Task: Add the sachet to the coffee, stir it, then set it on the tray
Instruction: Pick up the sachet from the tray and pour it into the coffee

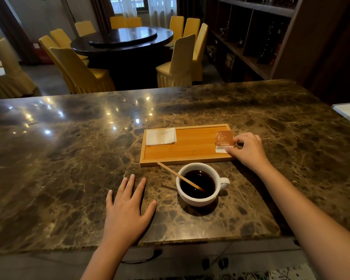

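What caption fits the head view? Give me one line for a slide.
Right hand pinches the sachet at the wooden tray; coffee cup with stirrer waits beside the flat left hand.

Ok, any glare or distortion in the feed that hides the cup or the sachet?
Head view: glare spots sit on the far left of the counter, away from the work; the cup, stirrer and sachet in the right hand are evenly lit and sharp; wide-angle bending curves the counter edges, and the shelves at far right are dim.
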The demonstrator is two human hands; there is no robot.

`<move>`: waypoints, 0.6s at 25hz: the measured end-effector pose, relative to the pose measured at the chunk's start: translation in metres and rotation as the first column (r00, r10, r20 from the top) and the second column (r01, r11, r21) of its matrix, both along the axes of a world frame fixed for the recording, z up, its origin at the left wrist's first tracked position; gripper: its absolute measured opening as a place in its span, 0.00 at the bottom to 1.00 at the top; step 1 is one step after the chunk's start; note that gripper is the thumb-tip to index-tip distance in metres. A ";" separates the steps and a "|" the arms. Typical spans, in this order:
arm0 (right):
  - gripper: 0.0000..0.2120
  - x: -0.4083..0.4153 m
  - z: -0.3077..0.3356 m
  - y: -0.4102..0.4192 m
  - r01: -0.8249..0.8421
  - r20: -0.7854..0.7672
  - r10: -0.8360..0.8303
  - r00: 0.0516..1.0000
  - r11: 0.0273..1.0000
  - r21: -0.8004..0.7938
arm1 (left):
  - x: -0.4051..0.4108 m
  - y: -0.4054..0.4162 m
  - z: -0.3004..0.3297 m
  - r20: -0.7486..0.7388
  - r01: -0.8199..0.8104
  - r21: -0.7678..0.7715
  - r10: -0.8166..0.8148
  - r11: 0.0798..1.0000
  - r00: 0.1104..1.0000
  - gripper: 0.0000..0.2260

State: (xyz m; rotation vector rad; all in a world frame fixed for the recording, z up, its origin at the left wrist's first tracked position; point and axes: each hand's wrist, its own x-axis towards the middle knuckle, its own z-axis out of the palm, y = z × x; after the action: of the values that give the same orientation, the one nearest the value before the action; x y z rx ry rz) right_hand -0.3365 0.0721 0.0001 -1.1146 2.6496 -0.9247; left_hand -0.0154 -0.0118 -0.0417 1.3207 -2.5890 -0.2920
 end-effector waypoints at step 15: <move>0.04 0.030 0.033 0.041 0.105 0.576 0.290 0.764 0.826 -0.555 | 0.001 -0.001 0.000 -0.006 0.011 -0.008 -0.011 1.000 1.000 0.35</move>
State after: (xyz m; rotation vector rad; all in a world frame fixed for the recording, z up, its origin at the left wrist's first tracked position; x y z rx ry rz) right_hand -0.3068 0.1133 0.0329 -0.7810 1.7693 -1.7589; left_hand -0.0148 -0.0123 -0.0415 1.3015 -2.5912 -0.2871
